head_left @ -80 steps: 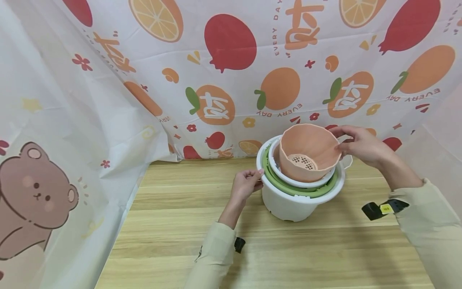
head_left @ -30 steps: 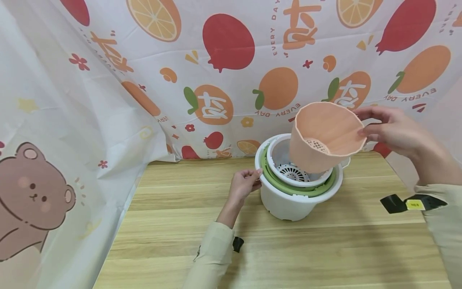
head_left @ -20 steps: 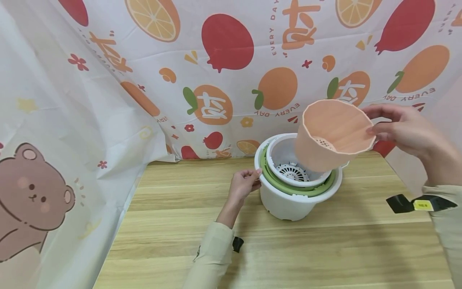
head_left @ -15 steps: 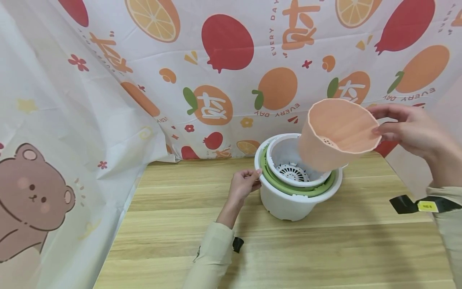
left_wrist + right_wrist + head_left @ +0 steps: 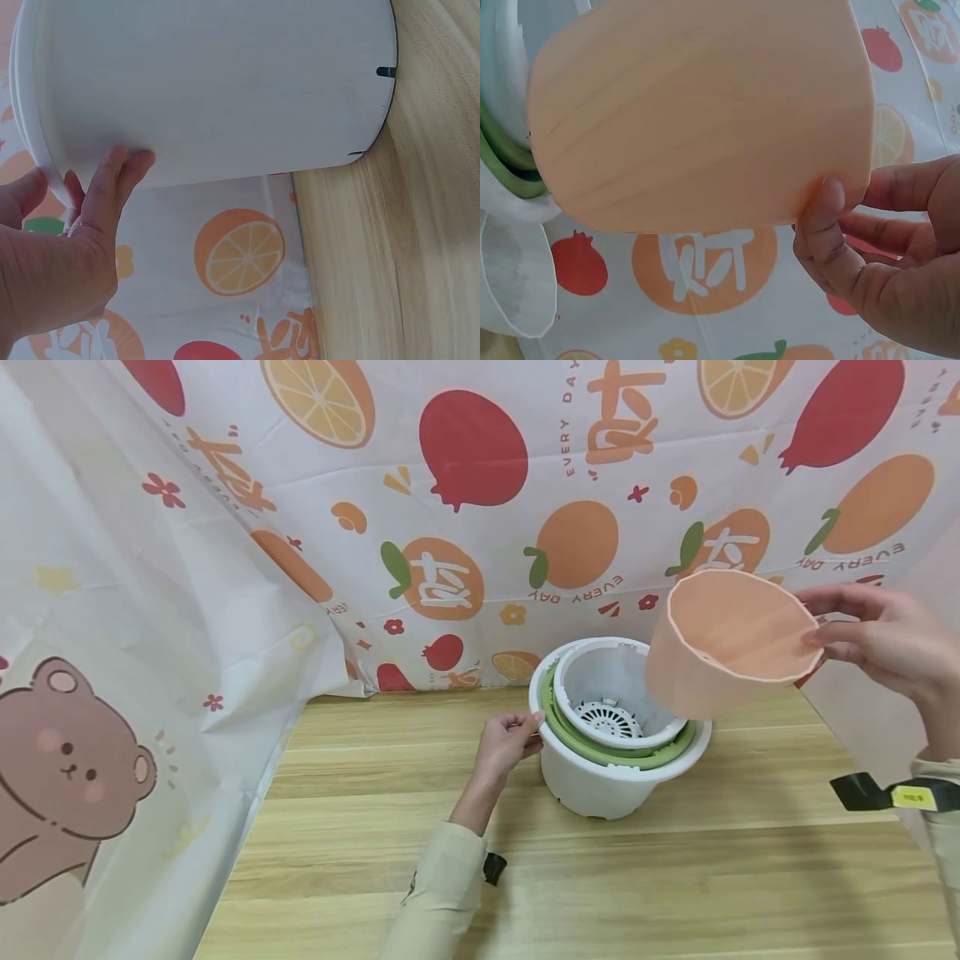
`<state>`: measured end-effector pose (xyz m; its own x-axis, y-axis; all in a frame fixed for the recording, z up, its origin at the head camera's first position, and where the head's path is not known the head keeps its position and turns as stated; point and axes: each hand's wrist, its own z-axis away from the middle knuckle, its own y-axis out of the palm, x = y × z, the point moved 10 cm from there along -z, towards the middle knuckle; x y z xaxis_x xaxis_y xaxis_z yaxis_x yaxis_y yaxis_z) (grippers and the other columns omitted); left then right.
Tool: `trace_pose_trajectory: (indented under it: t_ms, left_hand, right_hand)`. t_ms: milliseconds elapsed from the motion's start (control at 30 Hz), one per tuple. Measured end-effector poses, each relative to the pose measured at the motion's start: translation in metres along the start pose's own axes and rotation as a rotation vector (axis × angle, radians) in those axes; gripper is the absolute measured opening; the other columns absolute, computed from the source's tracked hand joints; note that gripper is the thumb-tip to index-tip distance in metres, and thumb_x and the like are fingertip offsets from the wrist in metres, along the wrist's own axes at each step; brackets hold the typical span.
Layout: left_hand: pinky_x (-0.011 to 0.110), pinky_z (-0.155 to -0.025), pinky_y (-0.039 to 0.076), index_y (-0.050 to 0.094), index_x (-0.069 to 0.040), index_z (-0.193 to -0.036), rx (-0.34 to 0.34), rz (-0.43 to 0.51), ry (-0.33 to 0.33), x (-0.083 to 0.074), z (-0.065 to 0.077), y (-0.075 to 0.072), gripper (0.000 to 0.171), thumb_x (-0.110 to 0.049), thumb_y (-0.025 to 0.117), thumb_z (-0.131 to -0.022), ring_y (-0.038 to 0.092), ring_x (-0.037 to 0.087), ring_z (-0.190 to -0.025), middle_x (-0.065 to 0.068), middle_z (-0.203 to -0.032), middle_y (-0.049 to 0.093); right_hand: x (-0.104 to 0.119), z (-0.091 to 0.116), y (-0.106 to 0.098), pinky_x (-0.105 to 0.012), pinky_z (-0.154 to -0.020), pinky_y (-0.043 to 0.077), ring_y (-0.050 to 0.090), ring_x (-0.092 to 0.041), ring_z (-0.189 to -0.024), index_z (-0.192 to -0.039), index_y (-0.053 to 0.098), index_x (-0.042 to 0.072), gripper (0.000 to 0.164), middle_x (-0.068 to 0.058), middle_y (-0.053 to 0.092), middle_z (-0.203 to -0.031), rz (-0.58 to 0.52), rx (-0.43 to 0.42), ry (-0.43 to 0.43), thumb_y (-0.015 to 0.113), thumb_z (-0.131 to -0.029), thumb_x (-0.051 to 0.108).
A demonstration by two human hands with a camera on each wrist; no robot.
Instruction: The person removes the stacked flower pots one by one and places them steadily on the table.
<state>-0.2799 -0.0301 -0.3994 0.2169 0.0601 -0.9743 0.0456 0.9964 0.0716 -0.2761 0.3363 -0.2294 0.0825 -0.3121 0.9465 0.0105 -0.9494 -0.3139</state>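
Note:
My right hand (image 5: 885,643) pinches the rim of a peach plastic flower pot (image 5: 720,643) at its right side. The pot is held tilted in the air, partly over the right edge of a nested stack of pots. That stack has a large white pot (image 5: 600,787) outside, a green pot (image 5: 577,741) within it, and a smaller white pot (image 5: 588,681) with a slotted bottom innermost. With thumb and fingers, my left hand (image 5: 506,747) grips the large white pot's rim at the left. In the left wrist view its fingertips (image 5: 139,161) touch the outer wall.
The stack stands on a wooden table (image 5: 375,827) near the back edge. Behind it hangs a fruit-printed curtain (image 5: 480,552), and another with a bear (image 5: 75,760) hangs at the left. A white open-topped container (image 5: 517,277) shows beside the stack in the right wrist view.
The peach pot has come up out of the small white pot and moved right with my right hand, tilting. The slotted bottom is now exposed. My left hand has stayed on the rim.

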Motion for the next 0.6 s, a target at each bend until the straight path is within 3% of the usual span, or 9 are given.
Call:
trace_pose_trajectory:
  t_ms: [233, 600]
  left_hand:
    - [0.034, -0.078, 0.054, 0.059, 0.012, -0.095, -0.008, -0.009, 0.009, -0.018, 0.017, 0.002, 0.023, -0.011, 0.058, -0.090, 0.061, 0.014, -0.073, 0.013, -0.084, 0.064]
    - [0.033, -0.076, 0.055, 0.059, 0.012, -0.095, -0.010, -0.017, 0.006, -0.017, 0.016, 0.002, 0.023, -0.011, 0.058, -0.090, 0.061, 0.014, -0.072, 0.015, -0.085, 0.064]
  right_hand:
    - [-0.009, 0.002, -0.013, -0.019, -0.058, 0.054, 0.059, -0.012, -0.068, -0.102, 0.064, 0.023, 0.039, 0.005, 0.060, -0.092, -0.091, -0.037, 0.003, 0.056, -0.084, -0.010]
    - [-0.028, 0.002, -0.038, -0.017, -0.059, 0.054, 0.058, -0.007, -0.069, -0.102, 0.060, 0.033, 0.046, 0.013, 0.057, -0.090, 0.058, -0.095, 0.050, 0.054, -0.086, -0.010]
